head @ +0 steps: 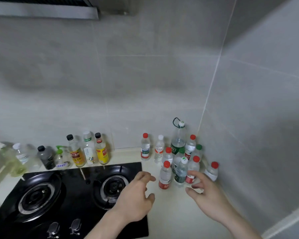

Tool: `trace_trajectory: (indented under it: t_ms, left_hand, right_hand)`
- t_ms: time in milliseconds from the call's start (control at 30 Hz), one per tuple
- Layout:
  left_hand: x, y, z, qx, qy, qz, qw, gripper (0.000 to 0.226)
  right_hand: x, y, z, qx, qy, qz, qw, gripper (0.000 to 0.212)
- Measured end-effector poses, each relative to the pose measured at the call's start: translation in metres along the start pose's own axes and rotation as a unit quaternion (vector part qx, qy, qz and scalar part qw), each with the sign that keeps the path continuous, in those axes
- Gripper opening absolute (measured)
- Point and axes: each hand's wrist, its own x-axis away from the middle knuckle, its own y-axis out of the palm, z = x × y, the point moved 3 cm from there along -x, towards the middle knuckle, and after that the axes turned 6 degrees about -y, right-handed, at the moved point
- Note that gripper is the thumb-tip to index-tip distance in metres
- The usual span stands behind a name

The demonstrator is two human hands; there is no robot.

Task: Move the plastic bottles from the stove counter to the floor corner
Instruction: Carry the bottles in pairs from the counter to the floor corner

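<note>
Counter (164,213) holds blurred-label bottles (164,175); left hand (136,199) and right hand (207,195) hover, fingers spread.

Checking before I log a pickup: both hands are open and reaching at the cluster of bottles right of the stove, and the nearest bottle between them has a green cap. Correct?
Not quite: the head view shows the nearest bottle between the left hand and right hand has a red cap, not green. The rest stands: both hands are open, holding nothing, reaching at the cluster right of the stove.
</note>
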Motion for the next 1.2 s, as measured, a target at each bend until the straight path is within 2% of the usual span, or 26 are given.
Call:
trace_trajectory:
  t_ms: [467,600,900,967,1100,1200]
  left_hand:
    - [-0.108,0.044,0.005,-0.051,-0.052,-0.054,0.996,0.061]
    - [-0.128,0.064,0.010,-0.065,-0.077,-0.082,0.992,0.070]
    - [-0.164,0.096,0.025,-0.093,-0.139,-0.089,0.982,0.065]
    - [-0.166,0.104,0.027,-0.101,-0.148,-0.085,0.980,0.064]
    - [-0.170,0.115,0.023,-0.127,-0.168,-0.063,0.976,0.052]
    - [-0.163,0.117,0.022,-0.150,-0.178,-0.041,0.972,0.034]
  right_hand:
    - [-0.099,0.002,0.063,0.076,-0.007,-0.045,0.996,0.050]
    - [-0.124,0.007,0.078,0.124,0.001,-0.076,0.989,0.061]
    - [-0.190,0.019,0.108,0.207,-0.037,-0.143,0.967,0.078]
    - [-0.195,0.020,0.112,0.221,-0.049,-0.142,0.964,0.072]
    - [-0.200,0.024,0.111,0.265,-0.095,-0.112,0.953,0.026]
    - [-0.193,0.030,0.114,0.287,-0.115,-0.120,0.943,0.014]
